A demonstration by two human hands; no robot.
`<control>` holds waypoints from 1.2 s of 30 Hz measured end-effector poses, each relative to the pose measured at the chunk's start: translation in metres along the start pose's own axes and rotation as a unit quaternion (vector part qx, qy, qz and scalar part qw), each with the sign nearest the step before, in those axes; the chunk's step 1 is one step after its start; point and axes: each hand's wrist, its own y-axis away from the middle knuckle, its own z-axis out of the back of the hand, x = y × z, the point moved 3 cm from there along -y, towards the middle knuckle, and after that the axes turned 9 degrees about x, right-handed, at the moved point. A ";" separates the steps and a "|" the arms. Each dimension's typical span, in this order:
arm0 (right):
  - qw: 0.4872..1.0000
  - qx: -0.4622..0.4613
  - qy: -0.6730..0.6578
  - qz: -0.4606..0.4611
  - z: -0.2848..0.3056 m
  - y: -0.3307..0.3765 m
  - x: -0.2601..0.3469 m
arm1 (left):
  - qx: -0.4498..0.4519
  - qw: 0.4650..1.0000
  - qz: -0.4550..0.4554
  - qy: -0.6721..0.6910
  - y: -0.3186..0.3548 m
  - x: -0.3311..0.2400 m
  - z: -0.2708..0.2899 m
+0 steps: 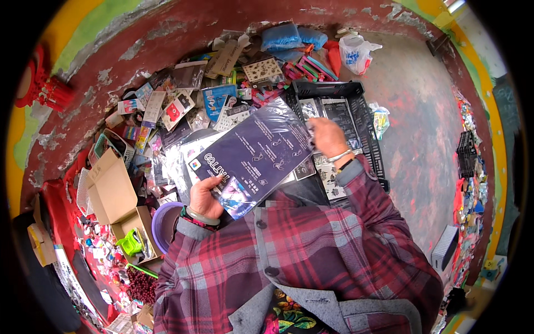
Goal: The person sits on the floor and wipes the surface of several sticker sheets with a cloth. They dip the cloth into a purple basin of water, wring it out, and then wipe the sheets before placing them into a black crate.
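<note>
A flat, dark purple temporary-tattoo packet in clear plastic is held tilted in front of me, with white line drawings and a bluish picture at its near corner. My left hand is closed on its lower left edge, thumb on top. At the far right edge, my right hand is closed, its fingers pinching the packet's side. Under the packet lie pale sheets in clear plastic, partly hidden. Beside my right hand stands a black plastic crate with dark and white patterned packets in it.
A heap of mixed packets lies along the red wall. To the left are an open cardboard box, a purple basin and a white basket. A white plastic bag sits beyond the crate; grey floor stretches right.
</note>
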 end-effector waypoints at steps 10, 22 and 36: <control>0.947 -0.105 -0.185 0.242 0.055 -0.028 0.143 | 0.033 0.996 -0.022 -0.079 0.015 -0.004 -0.031; 0.931 0.039 -0.080 0.355 0.025 -0.033 0.211 | 0.102 0.976 0.017 -0.191 0.024 -0.003 -0.041; 0.976 0.111 0.046 0.179 0.052 -0.078 0.080 | 0.038 0.991 -0.021 -0.128 0.018 -0.002 -0.035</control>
